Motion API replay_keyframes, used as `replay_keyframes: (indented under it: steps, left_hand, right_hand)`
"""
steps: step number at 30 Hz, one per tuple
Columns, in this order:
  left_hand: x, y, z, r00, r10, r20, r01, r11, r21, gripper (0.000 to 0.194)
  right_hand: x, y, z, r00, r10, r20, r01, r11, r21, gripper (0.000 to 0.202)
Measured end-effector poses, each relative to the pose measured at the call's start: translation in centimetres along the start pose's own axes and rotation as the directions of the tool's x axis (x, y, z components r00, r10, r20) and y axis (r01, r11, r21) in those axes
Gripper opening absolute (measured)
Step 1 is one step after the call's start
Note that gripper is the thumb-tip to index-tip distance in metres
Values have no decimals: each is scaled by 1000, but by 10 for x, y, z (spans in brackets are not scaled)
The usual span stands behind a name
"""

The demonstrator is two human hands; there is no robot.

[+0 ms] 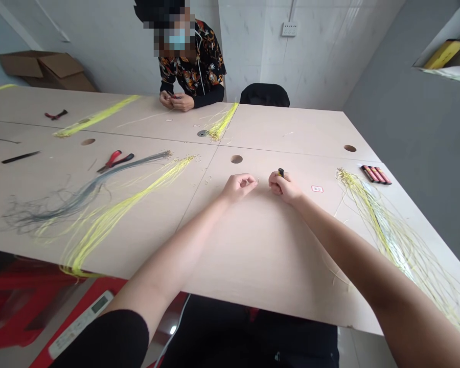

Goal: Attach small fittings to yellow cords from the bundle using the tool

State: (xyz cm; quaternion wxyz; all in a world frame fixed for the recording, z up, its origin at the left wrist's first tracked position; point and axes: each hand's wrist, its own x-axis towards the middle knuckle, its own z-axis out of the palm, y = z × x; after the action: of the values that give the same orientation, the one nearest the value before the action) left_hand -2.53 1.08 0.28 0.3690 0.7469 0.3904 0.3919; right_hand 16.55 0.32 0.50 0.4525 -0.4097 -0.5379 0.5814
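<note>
My left hand (240, 187) is over the middle of the table, thumb and fingertips pinched together. A tiny speck shows at its fingertips, too small to name. Just to the right, my right hand (286, 189) is closed in a fist round a small tool with a black and yellow end (281, 173); the rest of it is hidden in the fingers. A short gap separates the two hands. Left of them lies a bundle of yellow cords (138, 197) with gold-coloured ends. Another bundle of pale yellow cords (379, 225) lies to the right of my right forearm.
Grey cords (99, 181) and red-handled pliers (114, 160) lie at left. Several pink-and-black cylinders (375, 174) sit at the right edge. Across the table (253, 271), another person (199, 66) leans on it, both hands together. Round holes (236, 159) pierce the tabletop.
</note>
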Motion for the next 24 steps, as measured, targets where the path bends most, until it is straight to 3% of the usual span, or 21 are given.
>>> replay_keyframes:
  steps: [4,8,12,16,20,24]
  left_hand:
    - [0,-1,0,1000,10,-13,-11,999,-34,25]
    - [0,-1,0,1000,24,-14,-25,998,-60,25]
    - [-1,0,0,1000,27,-3,-27,998,-53,23]
    - [-1,-1,0,999,32,-7,-32,998,-46,23]
    - [-1,-2,0,1000,12,-16,-13,999,-48,23]
    - [-1,-2,-1,1000,-17,-4,17,997,-70,23]
  right_hand:
    - [0,-3,5,999,7,-41,-8,1000,-31,9]
    - [-7,-9,18,996,-48,-82,25,964,-264,9]
    - [-13,-10,25,988,-87,-125,19,887,-462,23]
    - [-6,-6,25,958,-94,-272,-31,905,-424,37]
    - [2,1,25,919,-88,-384,-22,962,-273,33]
    - [-1,3,29,927,-208,-313,78,922,-380,24]
